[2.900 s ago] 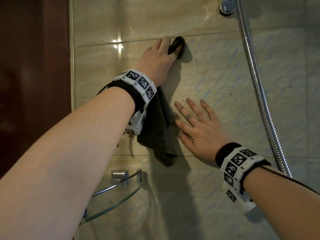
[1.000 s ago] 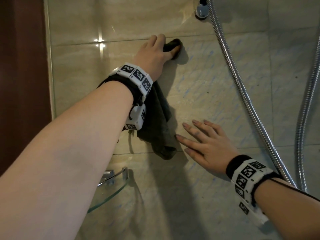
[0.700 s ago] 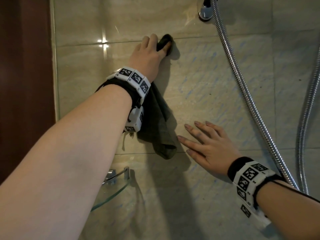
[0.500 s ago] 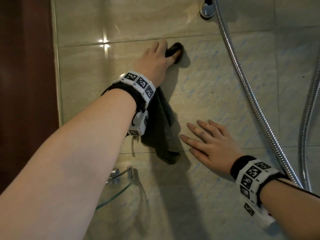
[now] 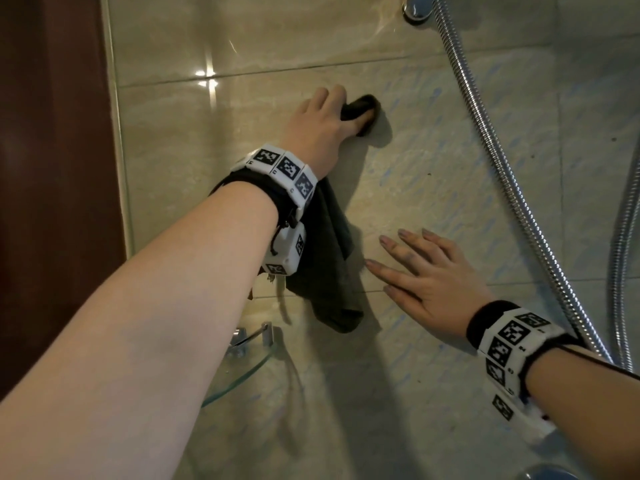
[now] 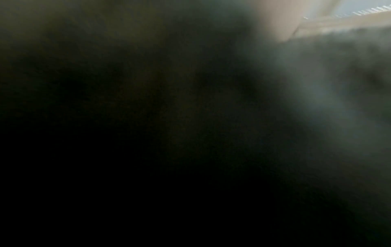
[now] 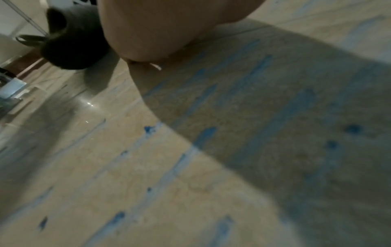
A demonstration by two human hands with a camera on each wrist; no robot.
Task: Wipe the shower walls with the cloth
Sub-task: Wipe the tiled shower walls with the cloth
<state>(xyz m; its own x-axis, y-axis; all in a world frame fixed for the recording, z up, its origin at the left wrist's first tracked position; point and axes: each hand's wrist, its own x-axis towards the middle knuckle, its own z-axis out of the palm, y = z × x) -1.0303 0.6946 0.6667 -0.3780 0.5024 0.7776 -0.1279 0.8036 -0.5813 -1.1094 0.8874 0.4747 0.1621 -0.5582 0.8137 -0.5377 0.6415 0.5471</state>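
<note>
A dark grey cloth point(image 5: 325, 268) is bunched under my left hand point(image 5: 322, 126), which grips it and presses it against the beige tiled shower wall point(image 5: 433, 174) just below a grout line. The loose end of the cloth hangs down past my left wrist. My right hand point(image 5: 426, 275) lies flat on the wall, lower and to the right, fingers spread and holding nothing. The left wrist view is dark and blurred by cloth. In the right wrist view the heel of my palm point(image 7: 158, 28) rests on the blue-streaked tile point(image 7: 190, 150), with the cloth point(image 7: 71, 43) beyond it.
A chrome shower hose point(image 5: 502, 168) runs diagonally down the wall from a fitting point(image 5: 415, 8) at the top right. A second hose point(image 5: 623, 271) hangs at the right edge. A glass corner shelf point(image 5: 242, 372) sits below my left forearm. A dark brown panel point(image 5: 52, 168) borders the wall on the left.
My left hand has slid the cloth a little down the wall, away from the grout line it was touching. The right hand has stayed flat in the same spot.
</note>
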